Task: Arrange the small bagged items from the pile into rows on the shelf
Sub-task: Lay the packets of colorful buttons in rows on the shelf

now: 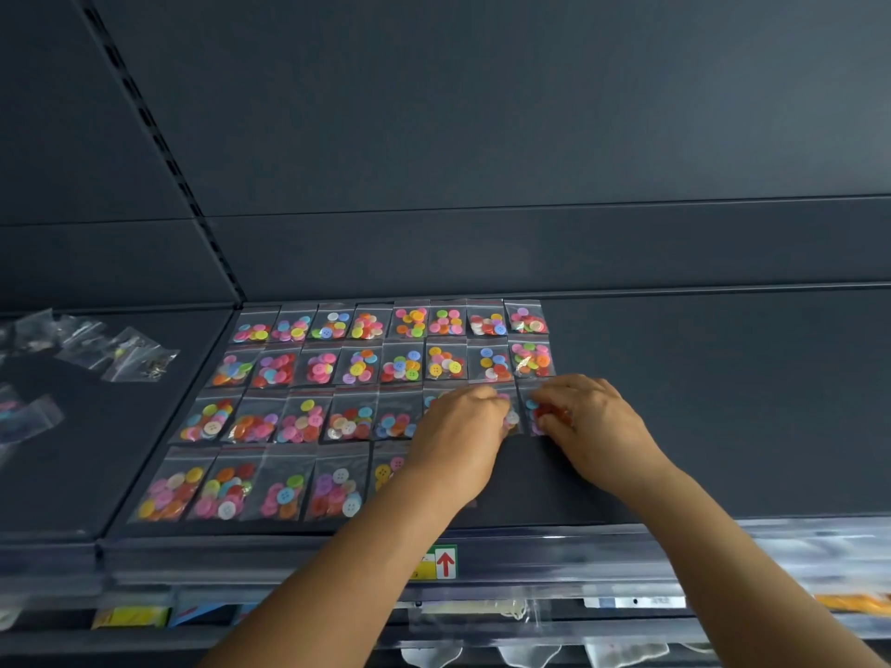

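Both hands are out over the dark shelf, working at the right end of the third row of button bags. The left hand lies knuckles up, fingers curled down onto a bag just past its fingertips; whether it pinches the plastic or only presses it, I cannot tell. The right hand is close beside it, fingers bent over the last bag in that row (red and blue buttons show under the fingertips), and its hold is equally hard to judge. To the left of the hands the bags lie flat in four rows, edges touching. Further left, well apart from the hands, a loose pile of clear bags sits on the neighbouring shelf panel.
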The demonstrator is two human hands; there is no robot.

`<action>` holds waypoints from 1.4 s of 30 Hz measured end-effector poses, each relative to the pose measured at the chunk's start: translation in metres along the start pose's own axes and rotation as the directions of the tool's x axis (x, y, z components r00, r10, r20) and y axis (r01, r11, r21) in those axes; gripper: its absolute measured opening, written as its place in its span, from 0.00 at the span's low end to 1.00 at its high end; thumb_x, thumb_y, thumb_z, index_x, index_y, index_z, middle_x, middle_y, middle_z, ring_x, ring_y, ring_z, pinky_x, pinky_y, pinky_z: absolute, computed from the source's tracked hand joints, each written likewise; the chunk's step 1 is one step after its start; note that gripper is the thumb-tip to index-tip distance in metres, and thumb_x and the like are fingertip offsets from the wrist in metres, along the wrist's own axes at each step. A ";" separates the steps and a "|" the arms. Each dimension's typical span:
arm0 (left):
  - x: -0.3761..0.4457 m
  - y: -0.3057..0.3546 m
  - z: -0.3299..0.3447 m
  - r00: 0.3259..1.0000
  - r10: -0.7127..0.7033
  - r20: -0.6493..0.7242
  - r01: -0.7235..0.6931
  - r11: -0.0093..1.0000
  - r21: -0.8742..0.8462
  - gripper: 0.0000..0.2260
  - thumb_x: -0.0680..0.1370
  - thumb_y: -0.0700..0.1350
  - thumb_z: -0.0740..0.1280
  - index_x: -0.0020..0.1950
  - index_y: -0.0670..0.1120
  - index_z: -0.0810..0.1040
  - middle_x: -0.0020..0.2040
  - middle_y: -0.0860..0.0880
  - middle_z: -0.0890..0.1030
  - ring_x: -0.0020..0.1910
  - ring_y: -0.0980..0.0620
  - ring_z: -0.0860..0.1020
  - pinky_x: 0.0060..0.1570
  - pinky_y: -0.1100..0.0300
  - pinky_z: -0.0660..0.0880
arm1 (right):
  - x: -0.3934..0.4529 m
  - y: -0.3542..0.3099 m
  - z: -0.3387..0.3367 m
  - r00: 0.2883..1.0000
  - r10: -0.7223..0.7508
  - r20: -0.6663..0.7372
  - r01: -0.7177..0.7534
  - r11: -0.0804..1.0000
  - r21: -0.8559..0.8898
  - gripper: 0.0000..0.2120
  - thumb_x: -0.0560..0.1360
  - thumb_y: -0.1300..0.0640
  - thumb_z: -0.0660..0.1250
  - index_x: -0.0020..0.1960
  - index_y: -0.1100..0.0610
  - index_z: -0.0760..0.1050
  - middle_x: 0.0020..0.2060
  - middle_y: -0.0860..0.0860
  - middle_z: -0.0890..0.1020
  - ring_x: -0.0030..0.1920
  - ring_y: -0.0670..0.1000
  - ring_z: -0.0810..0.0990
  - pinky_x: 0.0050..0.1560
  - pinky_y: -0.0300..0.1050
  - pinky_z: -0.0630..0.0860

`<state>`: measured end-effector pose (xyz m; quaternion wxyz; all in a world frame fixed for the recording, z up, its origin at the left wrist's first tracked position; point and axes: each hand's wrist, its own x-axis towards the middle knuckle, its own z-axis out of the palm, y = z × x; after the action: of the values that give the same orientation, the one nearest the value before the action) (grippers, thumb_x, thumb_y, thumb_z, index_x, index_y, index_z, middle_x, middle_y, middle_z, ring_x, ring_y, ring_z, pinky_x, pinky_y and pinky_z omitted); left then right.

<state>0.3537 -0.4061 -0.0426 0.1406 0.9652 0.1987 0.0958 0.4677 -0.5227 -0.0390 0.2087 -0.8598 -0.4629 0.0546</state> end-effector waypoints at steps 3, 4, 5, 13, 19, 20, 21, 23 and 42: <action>-0.001 0.001 -0.004 1.000 -0.005 0.014 0.005 1.000 -0.007 0.13 0.79 0.43 0.63 0.63 0.44 0.76 0.61 0.48 0.77 0.57 0.47 0.75 0.55 0.53 0.74 | -0.001 -0.003 -0.003 1.000 0.010 0.001 -0.010 1.000 -0.017 0.13 0.77 0.56 0.63 0.61 0.52 0.77 0.61 0.48 0.77 0.60 0.53 0.72 0.59 0.46 0.70; -0.002 0.001 -0.005 1.000 -0.007 0.008 0.007 1.000 -0.005 0.14 0.79 0.44 0.64 0.64 0.44 0.76 0.62 0.49 0.76 0.58 0.47 0.75 0.56 0.53 0.74 | -0.001 -0.005 -0.003 1.000 0.010 -0.009 -0.011 1.000 -0.025 0.14 0.76 0.56 0.64 0.61 0.52 0.76 0.61 0.49 0.77 0.60 0.54 0.72 0.59 0.47 0.71; -0.004 0.001 -0.008 1.000 -0.009 -0.003 0.009 1.000 -0.004 0.16 0.79 0.44 0.64 0.66 0.45 0.74 0.63 0.49 0.75 0.59 0.47 0.74 0.57 0.54 0.73 | -0.002 -0.007 -0.004 1.000 0.006 -0.023 -0.007 0.999 -0.032 0.15 0.76 0.56 0.64 0.63 0.52 0.76 0.62 0.49 0.77 0.60 0.54 0.72 0.59 0.47 0.71; -0.033 -0.033 -0.043 0.988 -0.106 -0.108 0.119 0.985 0.121 0.27 0.78 0.51 0.64 0.75 0.48 0.61 0.73 0.49 0.67 0.72 0.49 0.63 0.71 0.55 0.57 | 0.012 -0.059 0.007 0.986 -0.164 0.023 0.166 0.977 -0.135 0.29 0.76 0.44 0.62 0.74 0.50 0.60 0.71 0.48 0.66 0.73 0.53 0.61 0.71 0.51 0.57; -0.071 -0.091 -0.076 0.955 -0.231 -0.188 0.254 0.961 0.106 0.27 0.79 0.54 0.62 0.75 0.51 0.60 0.73 0.51 0.66 0.72 0.51 0.62 0.70 0.56 0.58 | 0.029 -0.127 0.028 0.957 -0.281 0.076 0.288 0.951 -0.109 0.30 0.76 0.42 0.59 0.75 0.49 0.56 0.72 0.46 0.64 0.73 0.50 0.59 0.72 0.50 0.55; -0.078 -0.101 -0.081 0.949 -0.246 -0.197 0.270 0.957 0.108 0.27 0.79 0.55 0.62 0.75 0.50 0.60 0.73 0.51 0.66 0.72 0.51 0.62 0.70 0.56 0.58 | 0.031 -0.140 0.032 0.952 -0.297 0.079 0.304 0.947 -0.101 0.30 0.76 0.41 0.59 0.74 0.49 0.56 0.72 0.46 0.64 0.73 0.50 0.59 0.72 0.50 0.55; -0.086 -0.113 -0.085 0.944 -0.258 -0.204 0.284 0.953 0.109 0.27 0.79 0.55 0.61 0.75 0.50 0.60 0.73 0.52 0.66 0.71 0.51 0.63 0.70 0.56 0.58 | 0.034 -0.154 0.038 0.947 -0.312 0.080 0.319 0.943 -0.097 0.29 0.76 0.41 0.59 0.74 0.49 0.57 0.72 0.46 0.64 0.73 0.50 0.59 0.72 0.50 0.55; -0.102 -0.138 -0.096 0.939 -0.270 -0.214 0.297 0.948 0.111 0.26 0.79 0.56 0.61 0.75 0.50 0.60 0.73 0.52 0.66 0.71 0.52 0.63 0.70 0.57 0.57 | 0.039 -0.184 0.050 0.937 -0.340 0.082 0.347 0.933 -0.093 0.29 0.76 0.42 0.59 0.74 0.49 0.58 0.72 0.46 0.64 0.72 0.50 0.59 0.72 0.50 0.55; -0.225 -0.372 -0.177 0.910 -0.359 -0.205 0.389 0.912 0.130 0.24 0.80 0.52 0.61 0.74 0.48 0.62 0.71 0.50 0.69 0.71 0.51 0.63 0.69 0.57 0.58 | 0.070 -0.425 0.180 0.923 -0.368 0.115 0.370 0.929 0.004 0.24 0.78 0.48 0.59 0.73 0.50 0.61 0.71 0.46 0.66 0.72 0.50 0.61 0.71 0.49 0.56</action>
<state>-0.0245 -0.1290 -0.0201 0.0563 0.9050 0.3994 0.1354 0.1266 -0.2044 -0.0207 0.1810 -0.7546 -0.6280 0.0592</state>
